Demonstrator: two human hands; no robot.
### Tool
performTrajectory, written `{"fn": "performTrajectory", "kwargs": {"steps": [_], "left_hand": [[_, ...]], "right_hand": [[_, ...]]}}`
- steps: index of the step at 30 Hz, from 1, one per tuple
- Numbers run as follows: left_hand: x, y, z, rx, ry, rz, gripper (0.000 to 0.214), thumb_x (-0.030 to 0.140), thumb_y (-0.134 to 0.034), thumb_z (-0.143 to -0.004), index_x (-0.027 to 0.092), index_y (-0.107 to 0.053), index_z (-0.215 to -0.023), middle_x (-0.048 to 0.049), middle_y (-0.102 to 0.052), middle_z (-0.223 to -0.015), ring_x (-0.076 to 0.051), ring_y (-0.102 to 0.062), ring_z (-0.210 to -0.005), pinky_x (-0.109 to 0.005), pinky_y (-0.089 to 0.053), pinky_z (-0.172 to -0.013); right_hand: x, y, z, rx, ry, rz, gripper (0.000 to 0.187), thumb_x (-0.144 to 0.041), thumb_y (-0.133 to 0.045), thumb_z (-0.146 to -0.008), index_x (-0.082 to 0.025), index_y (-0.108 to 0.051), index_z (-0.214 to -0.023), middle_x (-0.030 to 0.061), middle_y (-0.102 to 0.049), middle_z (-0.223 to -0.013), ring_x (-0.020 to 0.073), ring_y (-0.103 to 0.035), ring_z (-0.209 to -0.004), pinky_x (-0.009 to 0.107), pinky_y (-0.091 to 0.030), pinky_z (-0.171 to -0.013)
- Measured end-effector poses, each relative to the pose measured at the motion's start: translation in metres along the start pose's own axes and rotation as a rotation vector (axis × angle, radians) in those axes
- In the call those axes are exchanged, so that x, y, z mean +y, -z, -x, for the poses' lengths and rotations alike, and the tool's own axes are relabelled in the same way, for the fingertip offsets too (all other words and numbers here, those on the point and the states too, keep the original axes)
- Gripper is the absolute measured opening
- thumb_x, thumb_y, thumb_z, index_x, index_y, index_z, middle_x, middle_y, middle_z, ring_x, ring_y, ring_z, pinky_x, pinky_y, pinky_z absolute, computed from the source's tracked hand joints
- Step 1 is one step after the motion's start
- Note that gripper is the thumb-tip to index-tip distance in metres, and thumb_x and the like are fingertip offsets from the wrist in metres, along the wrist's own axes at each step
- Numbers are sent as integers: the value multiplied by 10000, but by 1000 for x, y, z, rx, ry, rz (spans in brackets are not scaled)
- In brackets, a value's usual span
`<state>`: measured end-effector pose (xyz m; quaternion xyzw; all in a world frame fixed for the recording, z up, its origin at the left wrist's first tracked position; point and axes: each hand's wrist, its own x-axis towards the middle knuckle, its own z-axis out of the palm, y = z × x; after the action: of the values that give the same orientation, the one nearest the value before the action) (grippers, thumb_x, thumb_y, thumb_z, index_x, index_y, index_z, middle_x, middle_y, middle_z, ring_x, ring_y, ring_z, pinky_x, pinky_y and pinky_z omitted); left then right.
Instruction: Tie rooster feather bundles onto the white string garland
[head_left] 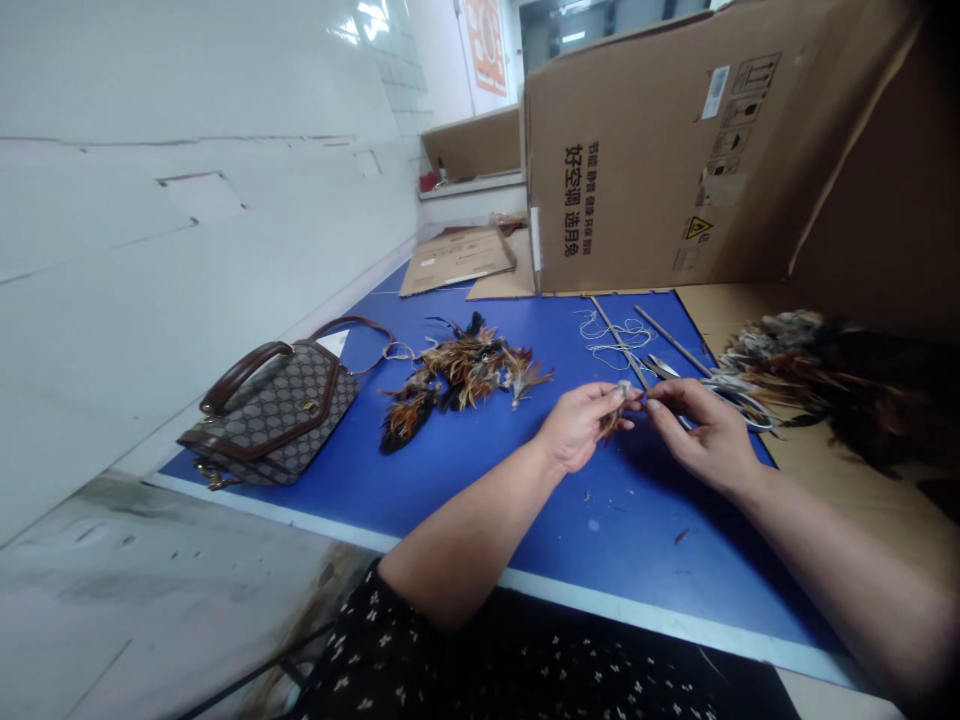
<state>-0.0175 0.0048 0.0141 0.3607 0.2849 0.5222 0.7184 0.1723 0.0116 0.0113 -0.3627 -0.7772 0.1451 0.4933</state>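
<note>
Pinched in my left hand (pixel 576 425) is a small bunch of feathers (pixel 614 418), its brown tips hanging below my fingers and its grey base pointing up. Close beside it, my right hand (pixel 703 438) has thumb and forefinger pressed together near the base of the bunch. What they hold, if anything, is too small to make out. Scissors (pixel 663 368) with pale handles lie partly hidden behind my right hand. To the left, a loose pile of brown and black feathers (pixel 469 365) rests on the blue table (pixel 480 500).
A patterned handbag (pixel 277 410) stands at the left. White string (pixel 611 335) and two thin sticks (pixel 671 338) lie beyond my hands. More feathers (pixel 787 365) sit on cardboard at the right. A large carton (pixel 637 180) rises behind, with flat cardboard (pixel 457 262) beside it.
</note>
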Motion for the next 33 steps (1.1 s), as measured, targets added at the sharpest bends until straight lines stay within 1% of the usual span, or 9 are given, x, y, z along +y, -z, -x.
{"fn": "performTrajectory", "kwargs": {"steps": [5,9,13,18,21,23,25,30,33], "left_hand": [[-2,0,0,34,-25,-6,340,351,-888,-735,126,-718,-925,-87,-739,-1049,-147,-677,-914,-283,-513,-824],[-9,-1,-1,96,-76,-101,318,370,-860,-759,133,-719,-918,-61,-736,-961,-120,-651,-846,-268,-504,-820],[-16,0,-2,121,-214,-255,256,366,-785,-836,139,-715,-930,-41,-715,-919,-112,-621,-828,-258,-499,-830],[-13,1,1,160,-444,-612,153,303,-672,-920,163,-729,-902,-66,-702,-1001,-156,-638,-966,-287,-496,-949],[-10,1,3,162,-505,-736,153,275,-627,-945,177,-736,-900,-82,-704,-1022,-172,-646,-995,-301,-499,-962],[-11,1,3,166,-507,-751,154,275,-626,-946,181,-743,-911,-84,-709,-1026,-176,-643,-1001,-306,-497,-964],[-13,2,2,173,-471,-697,152,292,-650,-934,176,-748,-926,-77,-717,-1016,-170,-636,-977,-301,-492,-945],[-14,1,-2,193,-230,-333,282,404,-779,-825,139,-732,-912,-27,-687,-814,-104,-551,-721,-252,-445,-732],[-10,-1,-3,191,-129,-159,378,437,-859,-728,127,-717,-892,-27,-675,-805,-79,-516,-658,-234,-376,-646]], "right_hand": [[-12,1,-2,-58,83,5,109,-303,-640,-968,-259,-699,-1048,83,-760,-977,252,-732,-890,415,-594,-852],[-19,1,-4,-76,73,-19,87,-336,-666,-954,-266,-707,-984,76,-753,-925,249,-722,-845,408,-589,-816],[-24,-2,-4,-87,38,-33,125,-371,-670,-961,-256,-691,-917,66,-734,-855,224,-694,-763,377,-574,-738],[-24,-8,-2,-74,-27,-30,184,-416,-688,-953,-248,-683,-878,51,-724,-810,205,-666,-706,339,-552,-655],[-22,-11,0,-69,-63,-55,205,-422,-670,-965,-246,-687,-863,36,-720,-797,191,-653,-683,329,-547,-658],[-21,-12,0,-91,-66,-91,214,-417,-654,-974,-241,-688,-856,34,-721,-796,187,-653,-687,323,-546,-663],[-22,-12,-1,-111,-64,-110,216,-400,-643,-979,-238,-683,-842,32,-712,-779,183,-643,-682,316,-538,-652],[-17,-12,-2,-135,10,-105,182,-341,-629,-987,-237,-668,-843,42,-701,-796,188,-649,-727,335,-541,-720],[-10,-14,-1,-156,57,-72,152,-305,-631,-983,-234,-669,-854,45,-691,-802,192,-651,-749,340,-534,-748]]}}
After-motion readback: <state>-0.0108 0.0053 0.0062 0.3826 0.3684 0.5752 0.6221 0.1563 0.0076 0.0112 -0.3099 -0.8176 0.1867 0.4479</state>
